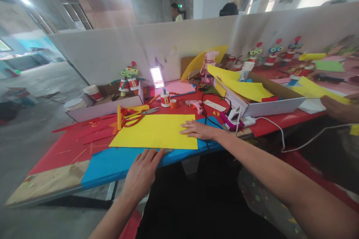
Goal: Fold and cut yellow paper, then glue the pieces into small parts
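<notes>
A yellow sheet of paper [151, 132] lies flat on the table in front of me, partly over blue paper [114, 164]. My right hand [198, 130] rests on its right end with the fingers stretched out. At the near edge of the sheet is my left hand [144, 168], back up, its fingertips at the paper's border and the table edge; nothing shows in it. Red-handled scissors [137, 119] lie at the sheet's upper left corner, blades pointing right. Beyond the sheet are a pink glue gun [195, 105] and an orange ring [173, 103].
A white box [272, 107] with coloured paper stands right, beside a purple power strip [231, 121] and white cable [280, 134]. Left is a box [109, 106] with cup figures [131, 78]. A bright phone screen [157, 76] stands behind. Another person's hand [338, 106] is far right.
</notes>
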Demonstrator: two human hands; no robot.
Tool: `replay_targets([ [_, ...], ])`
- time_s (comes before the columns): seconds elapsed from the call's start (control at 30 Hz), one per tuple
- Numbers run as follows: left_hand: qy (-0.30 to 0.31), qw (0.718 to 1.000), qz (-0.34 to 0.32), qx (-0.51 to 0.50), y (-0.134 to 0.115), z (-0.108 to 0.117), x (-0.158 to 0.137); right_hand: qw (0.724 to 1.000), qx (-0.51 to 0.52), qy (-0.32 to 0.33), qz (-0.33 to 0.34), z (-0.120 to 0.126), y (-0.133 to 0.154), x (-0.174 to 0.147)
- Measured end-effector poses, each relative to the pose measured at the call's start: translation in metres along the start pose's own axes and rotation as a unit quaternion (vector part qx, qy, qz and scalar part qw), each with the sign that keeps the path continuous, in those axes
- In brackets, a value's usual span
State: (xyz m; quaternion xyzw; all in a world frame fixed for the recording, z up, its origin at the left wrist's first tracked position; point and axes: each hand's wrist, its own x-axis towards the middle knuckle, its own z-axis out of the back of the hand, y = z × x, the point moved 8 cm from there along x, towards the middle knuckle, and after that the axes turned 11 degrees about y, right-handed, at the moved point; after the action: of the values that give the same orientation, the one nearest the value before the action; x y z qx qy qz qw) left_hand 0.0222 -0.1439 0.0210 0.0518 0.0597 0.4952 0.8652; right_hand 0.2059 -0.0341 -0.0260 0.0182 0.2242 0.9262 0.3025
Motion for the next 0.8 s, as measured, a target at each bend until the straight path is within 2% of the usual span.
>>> replay_targets([
  [0.2,-0.020,1.000,-0.004,-0.017,-0.005,0.003,0.002,1.000,0.009,-0.005,-0.004,0.002,0.001,0.000],
  [0.37,0.001,1.000,-0.004,-0.005,-0.008,0.001,0.001,1.000,0.006,-0.006,-0.004,0.001,0.001,0.000],
  [0.8,0.001,1.000,0.006,-0.006,-0.019,0.004,0.006,1.000,0.012,-0.016,-0.006,0.000,0.001,0.000],
])
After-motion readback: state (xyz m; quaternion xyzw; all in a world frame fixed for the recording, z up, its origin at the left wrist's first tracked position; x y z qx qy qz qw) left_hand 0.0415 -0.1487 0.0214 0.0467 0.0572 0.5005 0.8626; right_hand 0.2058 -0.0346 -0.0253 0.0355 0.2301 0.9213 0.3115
